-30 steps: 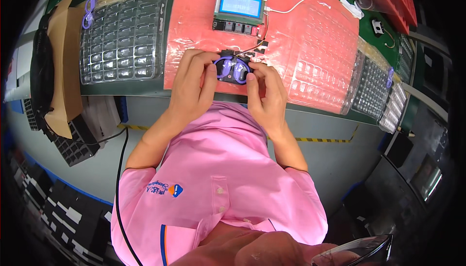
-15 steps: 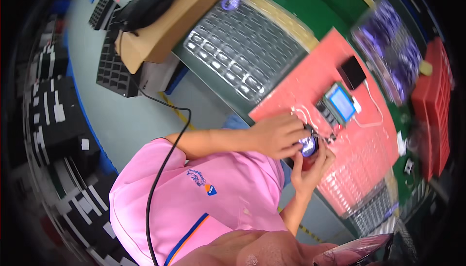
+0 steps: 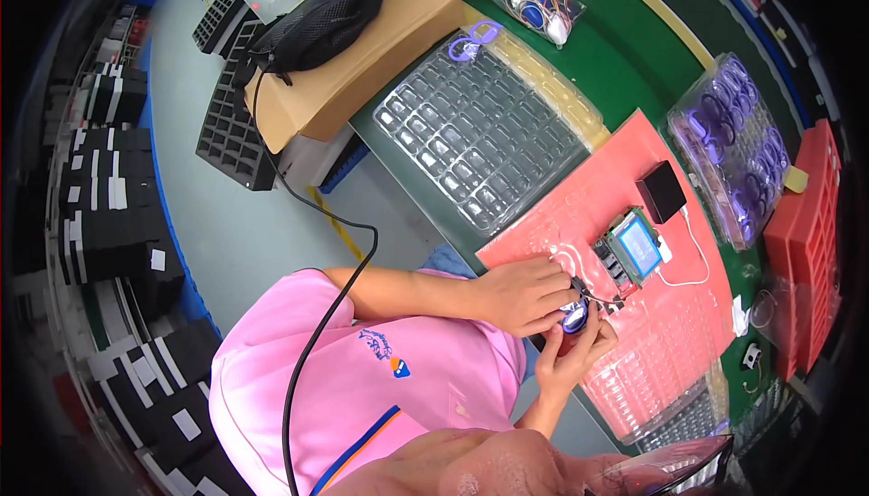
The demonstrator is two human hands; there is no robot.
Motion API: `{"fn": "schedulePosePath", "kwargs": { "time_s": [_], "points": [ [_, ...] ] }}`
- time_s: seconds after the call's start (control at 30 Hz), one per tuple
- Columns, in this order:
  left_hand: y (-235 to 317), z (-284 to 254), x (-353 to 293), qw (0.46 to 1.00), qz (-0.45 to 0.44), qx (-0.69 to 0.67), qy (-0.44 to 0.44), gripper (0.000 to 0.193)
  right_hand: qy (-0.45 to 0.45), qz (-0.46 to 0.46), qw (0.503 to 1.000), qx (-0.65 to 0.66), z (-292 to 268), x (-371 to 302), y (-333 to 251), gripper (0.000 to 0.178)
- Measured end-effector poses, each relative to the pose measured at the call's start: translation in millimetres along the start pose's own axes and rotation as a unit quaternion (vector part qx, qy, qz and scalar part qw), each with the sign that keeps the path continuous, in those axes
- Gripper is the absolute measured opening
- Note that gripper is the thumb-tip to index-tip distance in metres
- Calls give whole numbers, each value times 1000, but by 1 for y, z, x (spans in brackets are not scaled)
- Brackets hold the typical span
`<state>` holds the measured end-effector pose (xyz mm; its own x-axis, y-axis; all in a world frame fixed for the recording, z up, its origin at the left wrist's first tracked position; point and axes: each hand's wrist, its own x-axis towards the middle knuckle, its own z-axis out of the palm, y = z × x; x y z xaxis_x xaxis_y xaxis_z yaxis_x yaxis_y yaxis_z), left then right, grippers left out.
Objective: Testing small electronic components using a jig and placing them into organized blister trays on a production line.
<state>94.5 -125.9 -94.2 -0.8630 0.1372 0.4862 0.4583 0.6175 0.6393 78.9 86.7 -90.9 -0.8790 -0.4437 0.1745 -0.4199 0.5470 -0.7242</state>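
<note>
A small round purple-blue piece with a shiny face [image 3: 574,318] is held at the near edge of the pink mat [image 3: 670,324]. My left hand [image 3: 527,297] bends over it from the left, fingertips pinching at its upper side next to a black clip-like part [image 3: 579,288]. From below, my right hand [image 3: 576,351] grips its rim with thumb and fingers. Just beyond my fingers lies a green circuit board with a lit blue screen [image 3: 641,247]. Thin wires run between the board and the black part; where they end is hidden by my fingers.
A clear blister tray [image 3: 480,134] lies left of the mat, with purple rings [image 3: 474,41] at its far edge. A black box [image 3: 662,192] is cabled to the board. At right are a tray of purple rings [image 3: 729,147] and red bins [image 3: 804,243]. A cardboard box [image 3: 312,102] stands left.
The view has shifted, so the bench sits lower in the picture and looks sharper. Both hands keep hold of the round piece, with only slight finger movement.
</note>
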Motion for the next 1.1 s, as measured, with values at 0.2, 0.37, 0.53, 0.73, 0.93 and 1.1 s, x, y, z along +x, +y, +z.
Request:
{"fn": "schedulePosePath", "kwargs": {
  "time_s": [0.2,0.37,0.53,0.73,0.93,1.1],
  "points": [
    [4,3,0,1000,-1,-24,-1,34,3,5,1000,-1,-7,-5,-2,61],
    [8,6,0,997,-43,20,-59,38,-5,62,998,3,-9,-4,-8,67],
    [2,-2,-1,997,-45,29,-62,38,33,70,995,66,-1,5,-12,61],
    [5,1,4,996,-38,32,-80,39,85,-2,994,64,-4,4,-14,47],
    [4,3,5,996,-34,25,-74,39,104,-51,993,21,7,12,-4,33],
    [2,1,8,997,-31,9,-72,36,85,-35,996,6,7,17,-6,30]
  ]
}}
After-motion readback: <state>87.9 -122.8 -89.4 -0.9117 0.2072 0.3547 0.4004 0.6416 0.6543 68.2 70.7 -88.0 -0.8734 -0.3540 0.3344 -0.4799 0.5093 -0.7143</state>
